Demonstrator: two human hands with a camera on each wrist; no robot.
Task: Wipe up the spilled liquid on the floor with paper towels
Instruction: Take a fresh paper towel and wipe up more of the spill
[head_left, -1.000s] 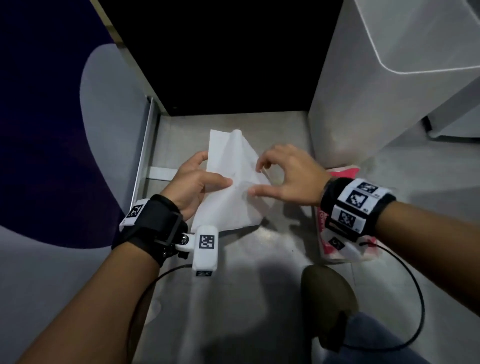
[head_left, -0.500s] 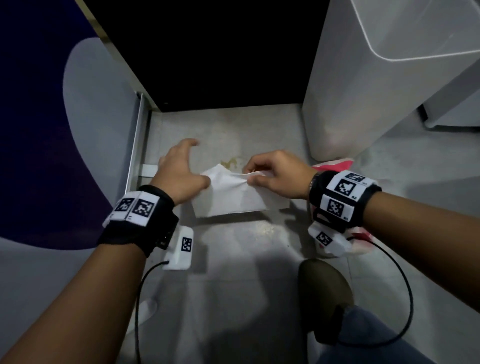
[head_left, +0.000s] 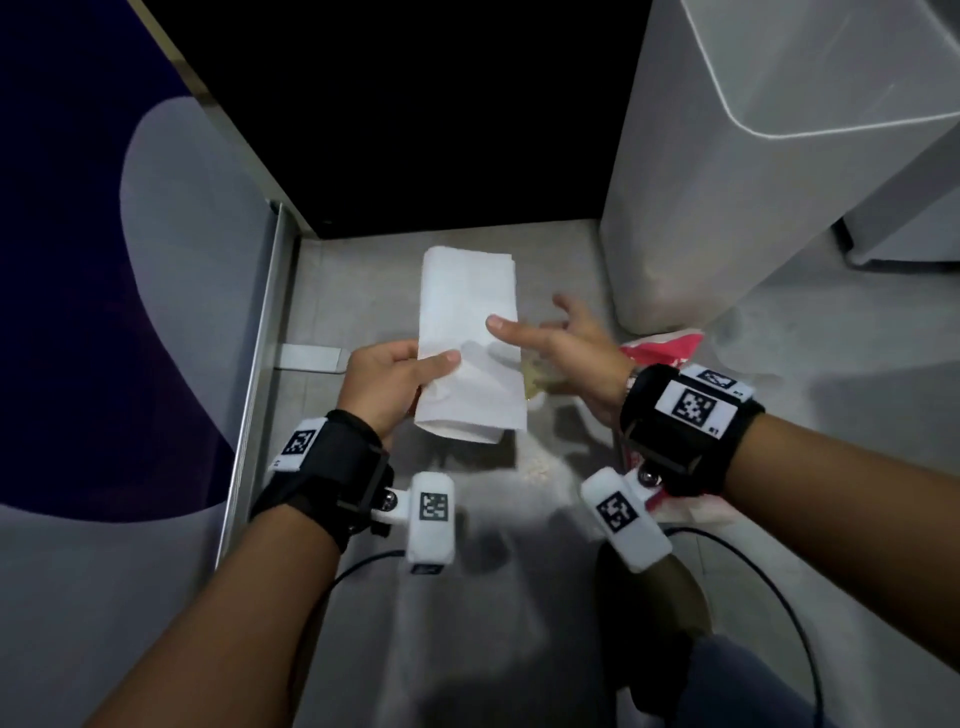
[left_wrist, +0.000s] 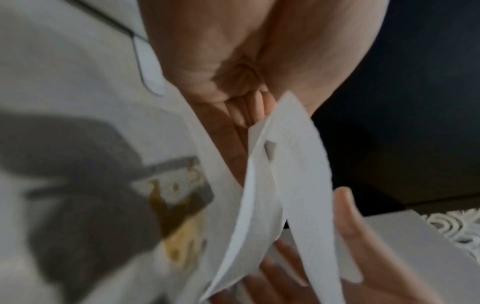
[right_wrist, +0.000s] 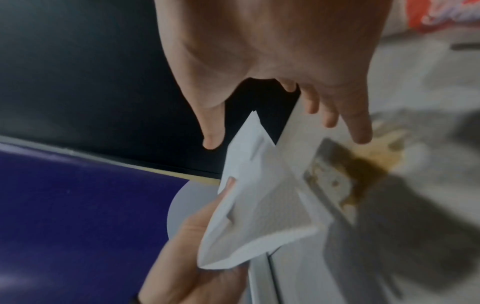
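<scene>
A white paper towel (head_left: 470, 332), folded into a long strip, is held above the grey floor; my left hand (head_left: 415, 370) pinches its near left edge, thumb on top. Just right of it my right hand (head_left: 540, 332) hovers with fingers spread and holds nothing. A brown-yellow spill (head_left: 535, 382) lies on the floor beneath the towel's right edge, partly hidden. In the left wrist view the towel (left_wrist: 285, 185) hangs beside the spill (left_wrist: 179, 216). In the right wrist view the right hand's fingers (right_wrist: 358, 127) stand apart from the towel (right_wrist: 254, 205), above the spill (right_wrist: 363, 174).
A tall white bin (head_left: 753, 182) stands at the right, with a red and white tissue pack (head_left: 667, 347) at its foot. A dark opening (head_left: 415, 130) lies ahead. A purple and grey panel (head_left: 104, 286) with a metal rail (head_left: 260, 364) bounds the left. My shoe (head_left: 654, 597) is near.
Both hands folded the spread towel into a strip. The right hand has since let go and opened; the left hand alone now holds the towel, turned lengthwise away from me.
</scene>
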